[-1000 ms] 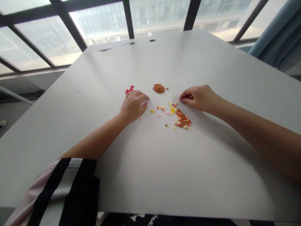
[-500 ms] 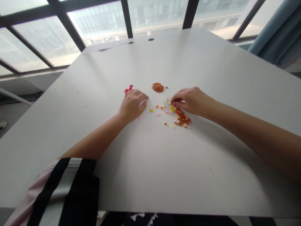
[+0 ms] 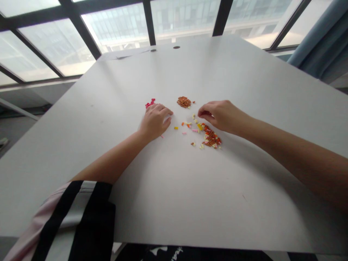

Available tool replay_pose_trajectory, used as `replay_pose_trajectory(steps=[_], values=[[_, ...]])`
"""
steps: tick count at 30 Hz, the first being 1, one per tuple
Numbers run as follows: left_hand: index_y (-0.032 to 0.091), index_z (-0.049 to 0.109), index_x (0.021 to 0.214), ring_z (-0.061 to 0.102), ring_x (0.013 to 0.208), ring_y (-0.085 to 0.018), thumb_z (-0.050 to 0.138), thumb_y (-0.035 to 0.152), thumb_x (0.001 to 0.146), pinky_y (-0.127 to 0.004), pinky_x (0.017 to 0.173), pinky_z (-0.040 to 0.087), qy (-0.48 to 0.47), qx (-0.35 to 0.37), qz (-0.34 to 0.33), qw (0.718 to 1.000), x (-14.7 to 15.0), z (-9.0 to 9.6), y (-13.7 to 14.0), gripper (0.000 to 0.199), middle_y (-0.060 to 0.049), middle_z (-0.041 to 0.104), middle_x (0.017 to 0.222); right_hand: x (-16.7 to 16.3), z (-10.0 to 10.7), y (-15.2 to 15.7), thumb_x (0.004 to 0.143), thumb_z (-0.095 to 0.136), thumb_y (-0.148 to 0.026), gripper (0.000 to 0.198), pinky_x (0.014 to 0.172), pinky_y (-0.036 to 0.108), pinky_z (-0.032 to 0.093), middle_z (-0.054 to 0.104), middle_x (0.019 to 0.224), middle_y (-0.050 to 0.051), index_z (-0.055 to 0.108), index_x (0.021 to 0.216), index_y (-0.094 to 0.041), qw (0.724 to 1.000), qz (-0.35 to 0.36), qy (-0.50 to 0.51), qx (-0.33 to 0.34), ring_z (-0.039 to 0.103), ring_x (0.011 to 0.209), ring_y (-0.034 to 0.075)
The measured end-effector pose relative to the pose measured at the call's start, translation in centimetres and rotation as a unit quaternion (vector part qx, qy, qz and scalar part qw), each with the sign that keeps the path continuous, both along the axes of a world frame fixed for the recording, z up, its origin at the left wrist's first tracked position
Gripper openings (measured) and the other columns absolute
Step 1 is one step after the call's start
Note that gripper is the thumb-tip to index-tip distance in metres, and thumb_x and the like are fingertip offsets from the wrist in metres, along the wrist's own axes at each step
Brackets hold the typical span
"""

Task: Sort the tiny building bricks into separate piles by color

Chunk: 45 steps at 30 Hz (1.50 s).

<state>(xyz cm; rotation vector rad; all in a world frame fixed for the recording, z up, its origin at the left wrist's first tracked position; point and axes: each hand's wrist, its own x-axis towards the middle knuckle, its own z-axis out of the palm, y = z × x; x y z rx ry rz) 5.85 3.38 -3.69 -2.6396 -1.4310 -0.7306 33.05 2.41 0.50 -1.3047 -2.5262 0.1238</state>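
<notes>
My left hand point(image 3: 155, 121) rests palm down on the table, thumb apart from the fingers. It partly covers a small cluster of red pieces point(image 3: 150, 104), which look like tiny building bricks. My right hand point(image 3: 216, 115) hovers by the upper end of a mixed pile point(image 3: 212, 137) of brown, orange, red and cream bricks. Its thumb and fingertips are drawn together; whatever is between them is too small to make out. Beyond and between the hands lies a pile of brown bricks point(image 3: 184, 102). A yellow brick point(image 3: 175, 128) and a pink brick point(image 3: 184, 133) lie between the hands.
The white table point(image 3: 174, 188) extends on all sides. Loose cream bricks point(image 3: 201, 146) lie near the mixed pile. Two dark round holes, one a cable hole point(image 3: 176, 47), sit at the far edge before the windows. A blue curtain point(image 3: 315, 47) hangs at right.
My right hand has shifted slightly away from the mixed pile, its fingertips drawn a little back from the pieces. My left hand keeps its place. The view has tilted slightly.
</notes>
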Motion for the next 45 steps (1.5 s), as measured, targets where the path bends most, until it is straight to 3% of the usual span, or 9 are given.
replay_pose_trajectory(steps=[4, 7, 12, 21, 29, 35, 41, 45], values=[[0.021, 0.074, 0.108, 0.064, 0.117, -0.028, 0.060, 0.019, 0.093, -0.050, 0.112, 0.046, 0.005, 0.000, 0.003, 1.000, 0.0, 0.1, 0.0, 0.020, -0.009, 0.074, 0.115, -0.5, 0.6, 2.7, 0.091, 0.056, -0.022, 0.027, 0.093, 0.039, 0.054, 0.081, 0.103, 0.006, 0.081, 0.100, -0.023, 0.997, -0.062, 0.038, 0.013, 0.074, 0.096, 0.025], [0.021, 0.074, 0.107, 0.065, 0.116, -0.029, 0.060, 0.020, 0.093, -0.050, 0.111, 0.046, 0.001, 0.003, -0.002, 1.000, 0.0, 0.0, 0.0, 0.020, -0.009, 0.074, 0.114, -1.1, 0.0, 5.5, 0.088, 0.061, -0.021, 0.025, 0.091, 0.040, 0.055, 0.081, 0.095, 0.005, 0.083, 0.099, -0.024, 0.993, -0.101, 0.059, -0.002, 0.075, 0.091, 0.025], [0.021, 0.074, 0.108, 0.065, 0.115, -0.028, 0.061, 0.020, 0.094, -0.050, 0.110, 0.047, 0.000, 0.010, -0.006, 1.000, 0.0, -0.2, 0.1, 0.020, -0.009, 0.074, 0.113, -1.7, -1.8, 8.1, 0.086, 0.063, -0.022, 0.024, 0.088, 0.040, 0.057, 0.081, 0.092, 0.004, 0.083, 0.099, -0.025, 0.993, -0.092, 0.075, -0.006, 0.075, 0.088, 0.023], [0.019, 0.075, 0.110, 0.064, 0.118, -0.029, 0.061, 0.019, 0.094, -0.052, 0.112, 0.045, 0.003, -0.005, 0.007, 1.000, 0.2, -0.1, 0.0, 0.022, -0.011, 0.074, 0.116, -0.5, -0.6, 7.5, 0.089, 0.063, -0.024, 0.023, 0.092, 0.046, 0.056, 0.081, 0.099, 0.009, 0.083, 0.100, -0.024, 0.990, -0.106, 0.088, 0.006, 0.076, 0.091, 0.029], [0.020, 0.075, 0.109, 0.065, 0.116, -0.029, 0.060, 0.019, 0.093, -0.050, 0.110, 0.047, 0.002, 0.010, 0.002, 1.000, -0.1, -0.1, 0.0, 0.021, -0.009, 0.074, 0.114, -0.4, -2.5, 7.6, 0.086, 0.063, -0.028, 0.024, 0.086, 0.040, 0.058, 0.081, 0.096, 0.005, 0.083, 0.099, -0.024, 0.991, -0.104, 0.077, -0.027, 0.075, 0.089, 0.024], [0.021, 0.074, 0.108, 0.065, 0.114, -0.028, 0.060, 0.020, 0.094, -0.049, 0.110, 0.046, 0.001, 0.011, -0.002, 1.000, -0.2, -0.2, 0.1, 0.020, -0.008, 0.074, 0.113, -0.2, -1.5, 7.0, 0.087, 0.064, -0.026, 0.022, 0.089, 0.040, 0.056, 0.080, 0.092, 0.006, 0.083, 0.097, -0.023, 0.992, -0.106, 0.064, -0.020, 0.074, 0.087, 0.023], [0.022, 0.074, 0.108, 0.064, 0.116, -0.027, 0.061, 0.020, 0.094, -0.050, 0.110, 0.047, 0.003, 0.005, 0.002, 1.000, -0.2, 0.0, -0.1, 0.019, -0.008, 0.074, 0.114, -0.4, -0.9, 5.5, 0.088, 0.065, -0.025, 0.022, 0.082, 0.036, 0.056, 0.079, 0.096, 0.005, 0.083, 0.100, -0.025, 0.997, 0.001, 0.082, 0.006, 0.071, 0.078, 0.019], [0.022, 0.073, 0.108, 0.064, 0.116, -0.027, 0.061, 0.020, 0.094, -0.049, 0.110, 0.047, 0.007, 0.002, 0.008, 1.000, -0.2, 0.1, -0.1, 0.018, -0.008, 0.074, 0.115, -1.0, -1.4, 4.9, 0.091, 0.063, -0.022, 0.021, 0.083, 0.037, 0.055, 0.077, 0.100, 0.008, 0.084, 0.096, -0.023, 0.998, 0.034, 0.037, 0.040, 0.070, 0.082, 0.021]])
